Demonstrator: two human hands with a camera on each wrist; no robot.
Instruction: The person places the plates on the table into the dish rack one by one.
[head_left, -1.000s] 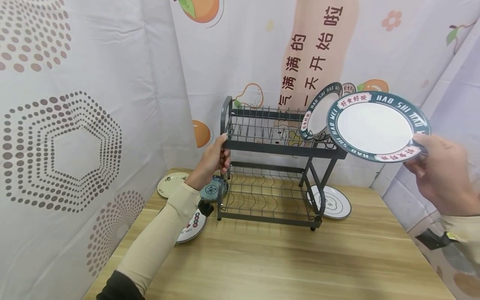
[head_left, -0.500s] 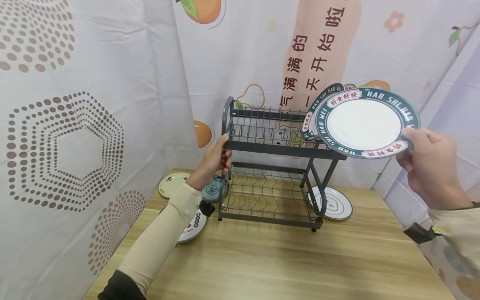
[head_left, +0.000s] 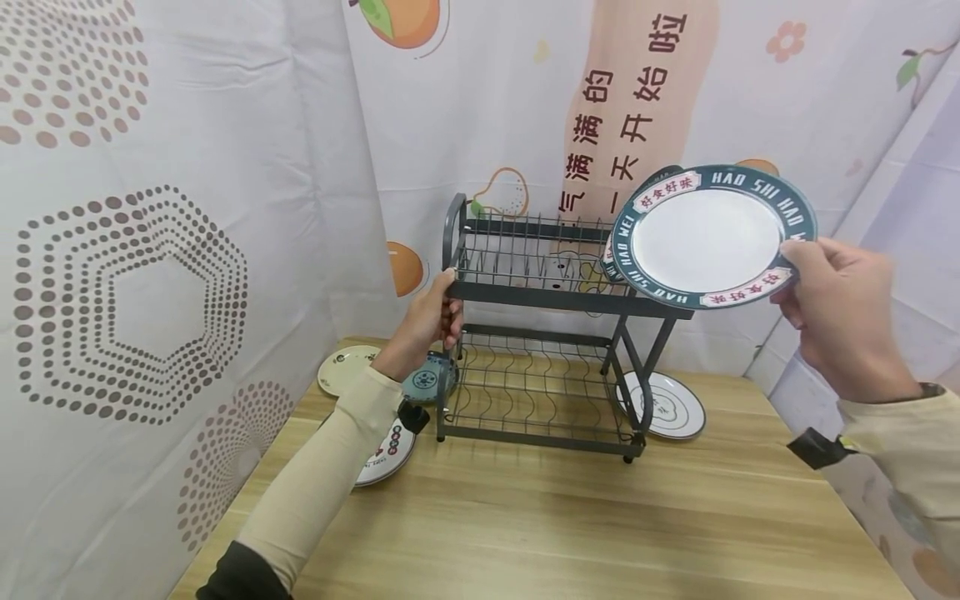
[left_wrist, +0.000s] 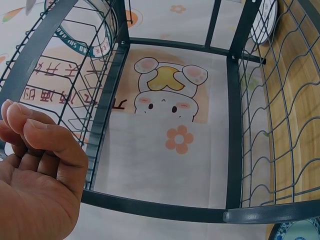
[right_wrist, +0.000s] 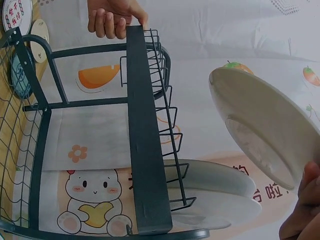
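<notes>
My right hand [head_left: 843,312] pinches the rim of a white plate [head_left: 708,237] with a green lettered border, thumb on its face. The plate is tilted in the air in front of the right end of the dish rack [head_left: 555,298]. My left hand [head_left: 427,317] grips the rack's upper tier at its left front corner, its thumb on top and fingers curled below. In the right wrist view, two white plates [right_wrist: 215,207] stand in the upper tier's far end, and the underside of the held plate [right_wrist: 260,125] is apart from them. In the head view the held plate hides most of them.
The dark two-tier rack stands on a wooden table [head_left: 525,525]. Left of it lie a cream plate [head_left: 345,369], a blue plate [head_left: 423,379] and a white plate with red print [head_left: 386,458]. Another white plate [head_left: 667,406] lies behind its right leg. Printed curtains [head_left: 510,100] hang behind.
My right hand has carried the plate leftward and slightly up, so it now covers most of the plates standing in the rack. My left hand stays on the rack's corner.
</notes>
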